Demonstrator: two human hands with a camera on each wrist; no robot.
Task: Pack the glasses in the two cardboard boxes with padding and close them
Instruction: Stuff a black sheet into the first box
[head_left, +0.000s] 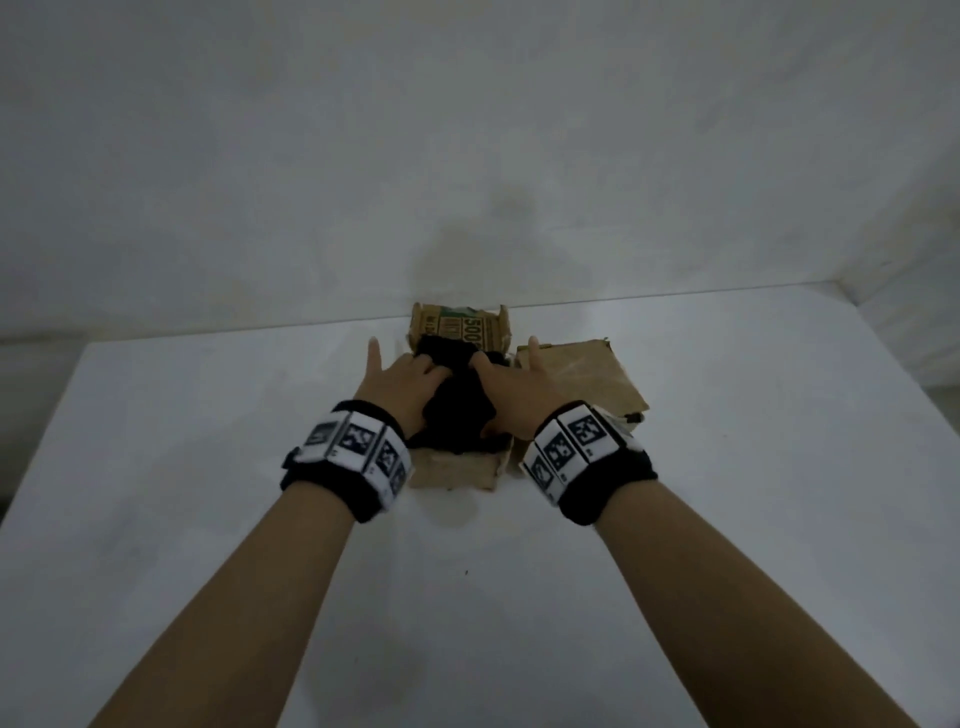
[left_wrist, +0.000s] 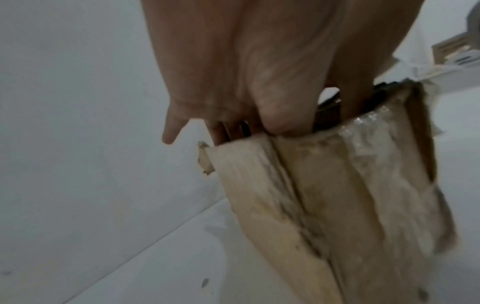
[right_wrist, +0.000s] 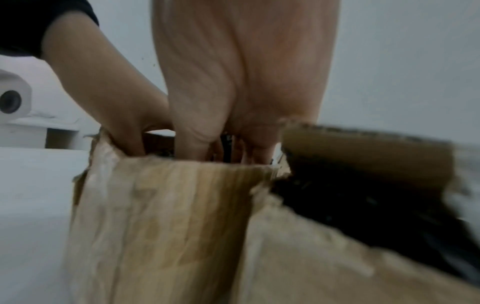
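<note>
An open cardboard box (head_left: 452, 470) stands mid-table with its printed rear flap (head_left: 460, 325) upright. Black cloth padding (head_left: 457, 402) fills its top. My left hand (head_left: 400, 384) and right hand (head_left: 511, 387) both press down on the padding, little fingers spread outward. In the wrist views the left hand (left_wrist: 233, 82) and right hand (right_wrist: 246, 82) reach straight down past the box wall (left_wrist: 324, 185) (right_wrist: 168, 205). The second box (head_left: 582, 374) sits just to the right, its flap (right_wrist: 363, 156) lying over dark material. No glasses are visible.
The white table (head_left: 208, 467) ends at a pale wall right behind the boxes, and its right edge (head_left: 909, 364) meets a side wall. A white roll (right_wrist: 13, 98) stands off to the left beyond the table.
</note>
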